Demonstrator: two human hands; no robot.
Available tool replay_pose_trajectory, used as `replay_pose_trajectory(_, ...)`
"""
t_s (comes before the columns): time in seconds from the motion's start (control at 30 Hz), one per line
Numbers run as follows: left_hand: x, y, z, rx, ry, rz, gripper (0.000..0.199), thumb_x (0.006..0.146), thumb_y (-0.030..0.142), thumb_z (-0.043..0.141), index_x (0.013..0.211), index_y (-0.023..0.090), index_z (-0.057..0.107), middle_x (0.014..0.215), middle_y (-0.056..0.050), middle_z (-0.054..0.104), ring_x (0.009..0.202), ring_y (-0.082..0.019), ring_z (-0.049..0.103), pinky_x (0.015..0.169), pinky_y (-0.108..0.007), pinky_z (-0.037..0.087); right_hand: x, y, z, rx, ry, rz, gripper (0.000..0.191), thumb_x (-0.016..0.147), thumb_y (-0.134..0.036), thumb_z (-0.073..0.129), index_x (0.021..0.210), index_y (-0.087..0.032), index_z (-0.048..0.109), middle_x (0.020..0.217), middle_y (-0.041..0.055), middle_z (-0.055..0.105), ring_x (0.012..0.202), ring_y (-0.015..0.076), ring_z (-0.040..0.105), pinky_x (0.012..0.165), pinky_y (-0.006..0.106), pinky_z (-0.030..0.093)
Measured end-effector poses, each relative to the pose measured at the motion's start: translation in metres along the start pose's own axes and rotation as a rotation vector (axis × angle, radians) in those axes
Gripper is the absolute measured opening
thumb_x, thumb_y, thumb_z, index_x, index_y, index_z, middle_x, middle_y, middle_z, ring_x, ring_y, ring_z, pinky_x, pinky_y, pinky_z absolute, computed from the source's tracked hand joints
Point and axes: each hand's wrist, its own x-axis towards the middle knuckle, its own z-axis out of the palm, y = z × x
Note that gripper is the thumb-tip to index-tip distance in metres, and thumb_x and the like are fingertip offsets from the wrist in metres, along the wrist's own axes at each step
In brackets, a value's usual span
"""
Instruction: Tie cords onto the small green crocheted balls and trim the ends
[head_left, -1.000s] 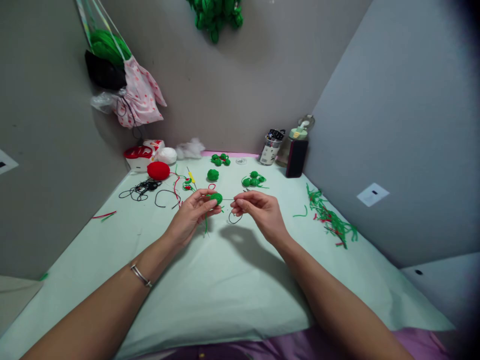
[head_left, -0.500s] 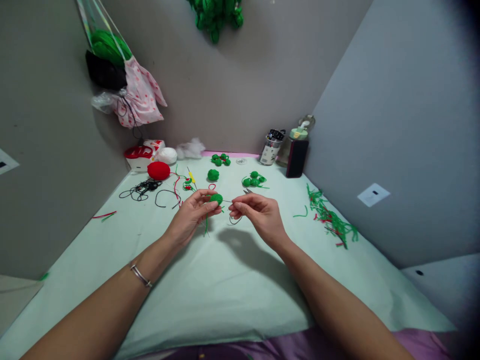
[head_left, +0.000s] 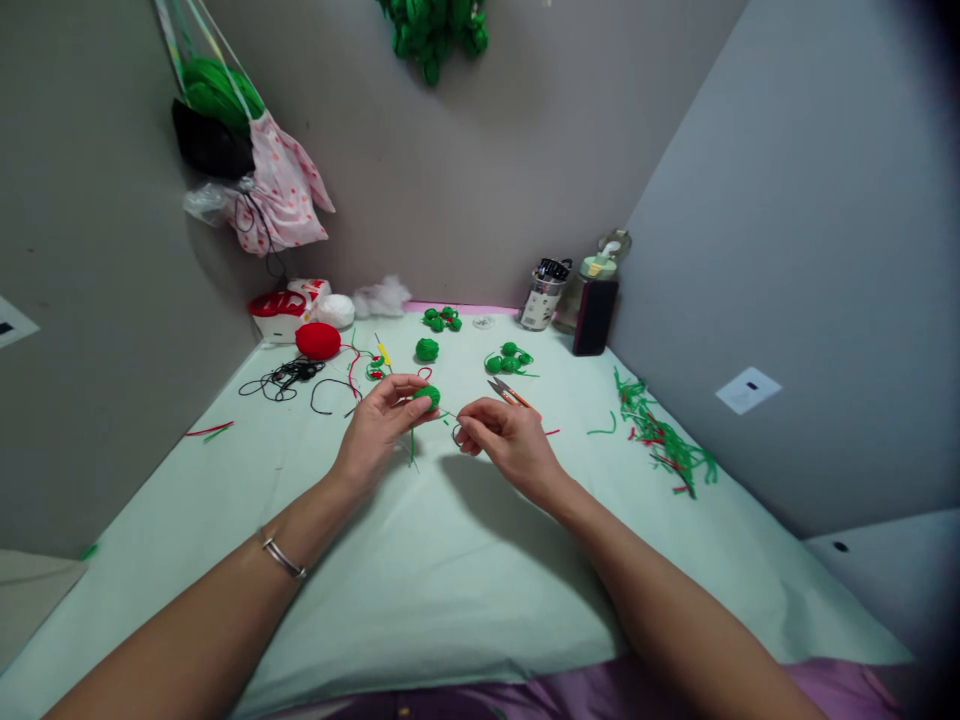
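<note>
Between the thumb and fingers of my left hand (head_left: 386, 420) is a small round green crocheted piece (head_left: 427, 397), with a green yarn tail (head_left: 412, 447) hanging below it. My right hand (head_left: 502, 440) is closed in a pinch just to the right. A thin dark thread (head_left: 448, 413) runs from the green piece to those fingertips, and a small dark loop shows beside them; whether a needle is there I cannot tell. Orange-handled scissors (head_left: 511, 392) lie just behind my right hand. A green yarn ball (head_left: 427, 349) sits beyond my left hand.
Green crocheted pieces (head_left: 508, 360) lie behind the scissors. At left are a red yarn ball (head_left: 318, 341), black cord (head_left: 281, 380) and a yellow-handled hook (head_left: 383, 350). Yarn scraps (head_left: 664, 440) lie right; a phone (head_left: 595, 317) leans on a bottle (head_left: 598, 267) by a pen cup (head_left: 543, 297).
My right hand has shifted slightly left and down, closer to the green piece, uncovering more of the scissors. My left hand has turned the piece a little and moved slightly left.
</note>
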Motion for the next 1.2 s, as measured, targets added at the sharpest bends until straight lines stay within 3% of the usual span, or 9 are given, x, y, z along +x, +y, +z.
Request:
replay_pose_trajectory(0.2, 0.002, 0.000, -0.003, 0.084, 0.076, 0.017, 0.037, 0.068, 0.023, 0.081, 0.100, 0.020, 0.062, 0.101, -0.001, 0.062, 0.090, -0.016, 0.062, 0.087, -0.031, 0.049, -0.001, -0.005, 0.003, 0.195, -0.114, 0.091, 0.018, 0.086, -0.034, 0.061, 0.081, -0.016, 0.062, 0.066, 0.0020, 0.069, 0.052, 0.0105, 0.060, 0.053, 0.024, 0.050)
replay_pose_trajectory(0.47, 0.002, -0.003, -0.002, 0.103, 0.091, 0.075, 0.041, 0.064, 0.023, 0.083, 0.097, 0.020, 0.059, 0.099, -0.002, 0.062, 0.097, -0.018, 0.060, 0.087, -0.030, 0.047, -0.002, -0.005, 0.015, 0.453, -0.089, 0.144, 0.027, 0.080, -0.041, 0.071, 0.083, -0.016, 0.063, 0.066, 0.0011, 0.069, 0.053, 0.0098, 0.062, 0.053, 0.021, 0.049)
replay_pose_trajectory(0.67, -0.006, 0.004, 0.008, 0.119, 0.040, 0.043, 0.043, 0.060, 0.021, 0.086, 0.095, 0.020, 0.060, 0.097, -0.001, 0.060, 0.097, -0.017, 0.057, 0.086, -0.029, 0.045, -0.002, -0.008, 0.012, 0.481, -0.083, 0.115, 0.028, 0.080, -0.042, 0.072, 0.084, -0.016, 0.064, 0.065, 0.0012, 0.069, 0.052, 0.0102, 0.062, 0.053, 0.023, 0.049)
replay_pose_trajectory(0.8, -0.008, 0.007, 0.011, 0.003, -0.032, -0.056, 0.033, 0.068, 0.024, 0.082, 0.095, 0.019, 0.065, 0.097, -0.001, 0.062, 0.091, -0.015, 0.057, 0.084, -0.027, 0.044, -0.002, -0.010, 0.006, 0.485, -0.123, 0.090, 0.028, 0.081, -0.042, 0.072, 0.088, -0.016, 0.065, 0.066, 0.0014, 0.070, 0.053, 0.0106, 0.062, 0.053, 0.023, 0.049)
replay_pose_trajectory(0.97, -0.007, 0.009, 0.009, -0.141, -0.126, -0.172, 0.030, 0.072, 0.025, 0.080, 0.099, 0.021, 0.066, 0.090, -0.001, 0.066, 0.085, -0.015, 0.061, 0.090, -0.034, 0.047, -0.002, -0.008, 0.002, 0.482, -0.163, 0.085, 0.027, 0.082, -0.040, 0.070, 0.096, -0.017, 0.067, 0.065, 0.0000, 0.069, 0.051, 0.0096, 0.061, 0.051, 0.022, 0.047)
replay_pose_trajectory(1.2, -0.007, 0.012, 0.007, -0.148, -0.124, -0.196, 0.029, 0.072, 0.024, 0.081, 0.098, 0.021, 0.069, 0.088, 0.000, 0.067, 0.082, -0.013, 0.061, 0.087, -0.030, 0.047, -0.002, -0.005, 0.002, 0.477, -0.165, 0.105, 0.026, 0.083, -0.040, 0.069, 0.096, -0.018, 0.069, 0.066, -0.0011, 0.066, 0.053, 0.0088, 0.056, 0.053, 0.023, 0.045)
